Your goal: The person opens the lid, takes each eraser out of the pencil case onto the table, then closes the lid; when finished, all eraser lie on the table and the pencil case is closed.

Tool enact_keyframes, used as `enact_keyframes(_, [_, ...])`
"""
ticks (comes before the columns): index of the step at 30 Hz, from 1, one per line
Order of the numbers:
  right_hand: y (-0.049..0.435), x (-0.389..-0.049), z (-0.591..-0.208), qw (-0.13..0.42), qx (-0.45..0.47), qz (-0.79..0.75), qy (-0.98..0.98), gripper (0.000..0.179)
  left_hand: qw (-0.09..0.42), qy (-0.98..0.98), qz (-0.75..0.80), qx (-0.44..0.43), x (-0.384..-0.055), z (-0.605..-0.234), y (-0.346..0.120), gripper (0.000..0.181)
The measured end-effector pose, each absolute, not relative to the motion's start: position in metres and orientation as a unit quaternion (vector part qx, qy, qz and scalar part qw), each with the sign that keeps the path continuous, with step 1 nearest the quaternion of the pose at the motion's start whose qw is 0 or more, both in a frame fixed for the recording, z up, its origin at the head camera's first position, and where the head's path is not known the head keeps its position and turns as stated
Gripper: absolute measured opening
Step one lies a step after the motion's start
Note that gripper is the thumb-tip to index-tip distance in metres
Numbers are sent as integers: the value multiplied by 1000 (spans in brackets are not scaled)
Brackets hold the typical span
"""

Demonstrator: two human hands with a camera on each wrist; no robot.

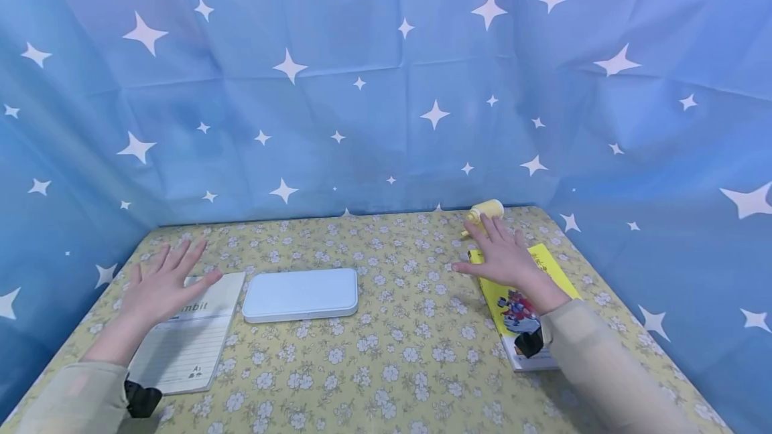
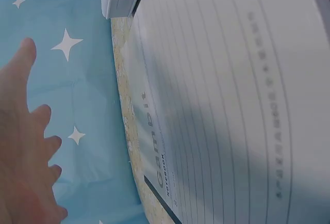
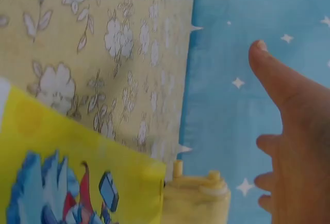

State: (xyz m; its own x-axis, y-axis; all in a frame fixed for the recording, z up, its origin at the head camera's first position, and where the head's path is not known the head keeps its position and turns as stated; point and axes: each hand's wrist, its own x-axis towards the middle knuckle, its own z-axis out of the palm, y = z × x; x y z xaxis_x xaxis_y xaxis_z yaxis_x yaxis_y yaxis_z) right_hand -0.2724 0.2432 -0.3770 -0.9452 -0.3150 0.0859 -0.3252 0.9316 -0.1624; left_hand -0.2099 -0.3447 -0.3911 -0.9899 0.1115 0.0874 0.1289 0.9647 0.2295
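My left hand [image 1: 159, 290] hovers with spread fingers over a lined notebook [image 1: 187, 347] at the table's left side; its printed cover lettering shows in the left wrist view. On the other side, my right hand [image 1: 503, 256] is held above a yellow book [image 1: 512, 313] with a cartoon figure on its cover, fingers fanned out and holding nothing. Just past those fingertips lies a pale yellow bottle [image 1: 490, 209] on its side, partly hidden by the hand in the head view. Between the hands sits a light blue-white flat case [image 1: 300, 295] with rounded corners.
A yellow floral cloth [image 1: 386, 374] covers the table. Blue curtains [image 1: 374, 86] with white stars rise along its back edge and both sides. Each wrist carries a black strap-mounted piece below the sleeve cuff.
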Motion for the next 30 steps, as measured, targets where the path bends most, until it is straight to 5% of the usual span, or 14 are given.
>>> enact_keyframes(13, [178, -264, -394, -2, 270, 181, -946, 97, 45, -951, -178, -248, -223, -406, -310, 100])
enact_keyframes(30, [70, -275, -424, -128, 349, 285, -883, 102, 7, -949, -136, -284, -238, -419, -278, 103])
